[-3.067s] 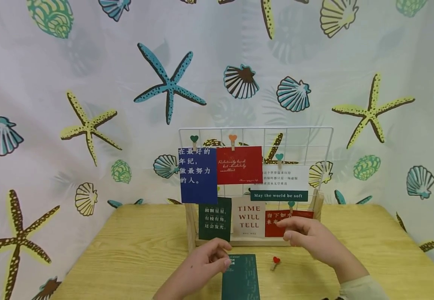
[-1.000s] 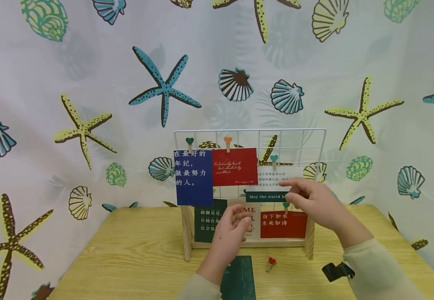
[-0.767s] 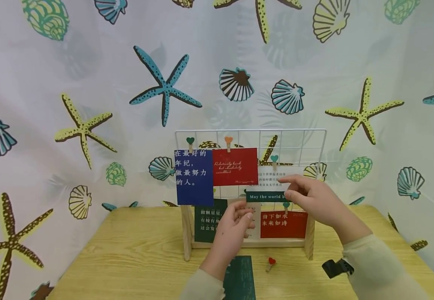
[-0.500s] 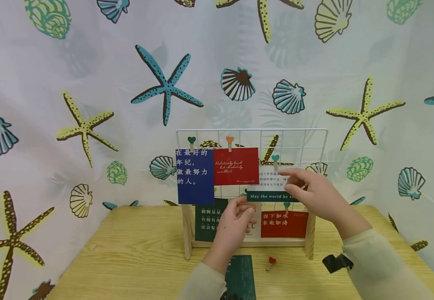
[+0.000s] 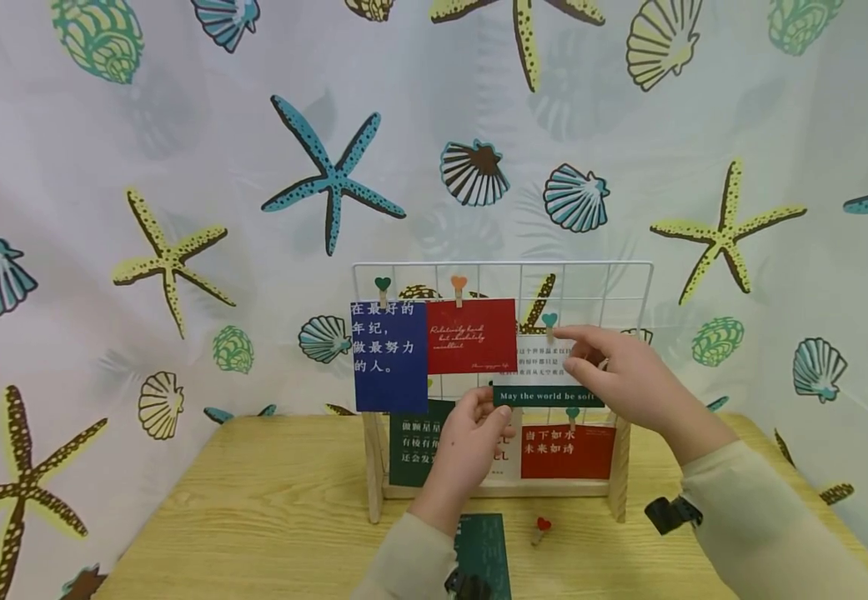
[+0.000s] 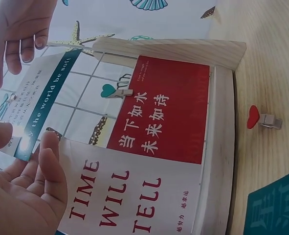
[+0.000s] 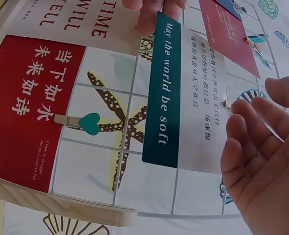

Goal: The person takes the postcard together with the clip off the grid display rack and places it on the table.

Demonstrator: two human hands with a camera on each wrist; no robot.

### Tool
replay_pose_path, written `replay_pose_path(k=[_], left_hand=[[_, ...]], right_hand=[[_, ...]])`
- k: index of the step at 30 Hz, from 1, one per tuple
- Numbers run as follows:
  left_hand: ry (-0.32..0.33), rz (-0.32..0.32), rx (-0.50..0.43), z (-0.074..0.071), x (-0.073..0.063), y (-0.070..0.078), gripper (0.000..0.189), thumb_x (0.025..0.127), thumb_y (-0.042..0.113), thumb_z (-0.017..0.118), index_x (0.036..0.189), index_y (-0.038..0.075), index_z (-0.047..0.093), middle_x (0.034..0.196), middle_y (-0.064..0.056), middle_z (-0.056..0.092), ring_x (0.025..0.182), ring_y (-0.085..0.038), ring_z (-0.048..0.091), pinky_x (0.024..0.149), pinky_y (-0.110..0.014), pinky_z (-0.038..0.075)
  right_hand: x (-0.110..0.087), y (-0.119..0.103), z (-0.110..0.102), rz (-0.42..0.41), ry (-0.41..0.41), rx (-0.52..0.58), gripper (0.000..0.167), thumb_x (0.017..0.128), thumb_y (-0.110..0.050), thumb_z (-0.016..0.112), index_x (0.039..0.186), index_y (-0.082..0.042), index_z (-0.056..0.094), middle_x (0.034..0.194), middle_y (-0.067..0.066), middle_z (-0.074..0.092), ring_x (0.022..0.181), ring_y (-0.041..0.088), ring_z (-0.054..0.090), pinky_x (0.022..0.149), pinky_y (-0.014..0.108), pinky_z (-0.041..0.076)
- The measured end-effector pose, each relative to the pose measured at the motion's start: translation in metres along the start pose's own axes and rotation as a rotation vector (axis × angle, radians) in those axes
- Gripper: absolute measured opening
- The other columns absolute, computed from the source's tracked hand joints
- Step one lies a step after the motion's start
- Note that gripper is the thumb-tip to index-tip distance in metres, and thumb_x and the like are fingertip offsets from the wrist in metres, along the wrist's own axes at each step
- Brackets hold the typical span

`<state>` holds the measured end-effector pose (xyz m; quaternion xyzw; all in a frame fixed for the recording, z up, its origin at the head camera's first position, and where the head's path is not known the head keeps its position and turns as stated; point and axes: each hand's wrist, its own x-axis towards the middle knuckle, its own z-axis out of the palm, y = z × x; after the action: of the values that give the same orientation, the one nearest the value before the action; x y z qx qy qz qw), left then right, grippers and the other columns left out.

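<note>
Left hand (image 5: 471, 446), fingers loosely bent at the lower left corner of a white rectangular paper card with dark green lower band (image 5: 539, 396); whether it grips cannot be told. Right hand (image 5: 629, 379), relaxed, unladen, fingertips at the card's teal heart-topped wooden clip (image 5: 549, 321). Yellowish wood-grain table (image 5: 268, 492); white cloth backdrop (image 5: 403, 100), starfish-and-shell print. Card hung on a white wire grid (image 5: 587, 297), print facing the person, long axis roughly horizontal.

there are two hands, one left hand (image 5: 467, 442) and one right hand (image 5: 621, 379); one rack (image 5: 619, 483); one table (image 5: 268, 500); seven cards (image 5: 392, 392), six on the rack; and five clearly visible heart-topped clips (image 5: 459, 282), any further ones too hidden to count.
</note>
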<state>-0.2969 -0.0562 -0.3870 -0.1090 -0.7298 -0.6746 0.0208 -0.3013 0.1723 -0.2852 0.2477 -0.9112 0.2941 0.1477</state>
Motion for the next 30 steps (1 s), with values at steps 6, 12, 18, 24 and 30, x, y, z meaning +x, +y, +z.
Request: replay_pose_path(k=[6, 12, 18, 24, 30], left_hand=[[0.004, 0.014, 0.02, -0.001, 0.005, 0.003, 0.049, 0.103, 0.028, 0.059, 0.147, 0.009, 0.047, 0.116, -0.005, 0.066, 0.093, -0.018, 0.067, 0.075, -0.034, 0.053], [-0.002, 0.041, 0.045, -0.004, 0.01, 0.002, 0.045, 0.104, 0.029, 0.059, 0.142, 0.008, 0.05, 0.112, -0.005, 0.067, 0.093, -0.019, 0.067, 0.079, -0.037, 0.053], [0.019, 0.03, 0.089, -0.005, 0.014, 0.001, 0.039, 0.104, 0.03, 0.059, 0.136, 0.008, 0.056, 0.105, -0.004, 0.068, 0.092, -0.017, 0.067, 0.082, -0.038, 0.053], [0.036, 0.031, 0.121, -0.005, 0.015, 0.004, 0.032, 0.104, 0.029, 0.059, 0.13, 0.01, 0.061, 0.105, -0.007, 0.068, 0.09, -0.016, 0.067, 0.082, -0.038, 0.052], [0.031, 0.035, 0.137, -0.007, 0.016, 0.005, 0.023, 0.104, 0.024, 0.06, 0.122, 0.011, 0.064, 0.097, -0.006, 0.069, 0.086, -0.017, 0.067, 0.076, -0.036, 0.052]], right_hand=[[0.008, -0.005, -0.004, -0.014, 0.003, -0.034, 0.044, 0.102, -0.024, 0.06, 0.146, -0.017, 0.055, 0.102, 0.001, 0.068, 0.086, 0.017, 0.062, 0.073, 0.038, 0.052], [0.018, -0.011, -0.015, -0.035, -0.003, -0.111, 0.046, 0.102, -0.024, 0.059, 0.148, -0.016, 0.054, 0.095, 0.0, 0.067, 0.077, 0.017, 0.058, 0.069, 0.037, 0.049], [0.025, -0.014, -0.021, -0.039, -0.04, -0.164, 0.046, 0.102, -0.026, 0.06, 0.147, -0.015, 0.055, 0.094, -0.001, 0.068, 0.075, 0.017, 0.057, 0.069, 0.038, 0.048], [0.029, -0.016, -0.02, -0.025, -0.055, -0.213, 0.049, 0.101, -0.028, 0.061, 0.148, -0.014, 0.054, 0.097, 0.001, 0.07, 0.077, 0.017, 0.058, 0.072, 0.038, 0.05], [0.036, -0.02, -0.018, -0.03, -0.059, -0.293, 0.049, 0.101, -0.03, 0.062, 0.147, -0.015, 0.054, 0.093, 0.0, 0.07, 0.075, 0.017, 0.059, 0.072, 0.039, 0.051]])
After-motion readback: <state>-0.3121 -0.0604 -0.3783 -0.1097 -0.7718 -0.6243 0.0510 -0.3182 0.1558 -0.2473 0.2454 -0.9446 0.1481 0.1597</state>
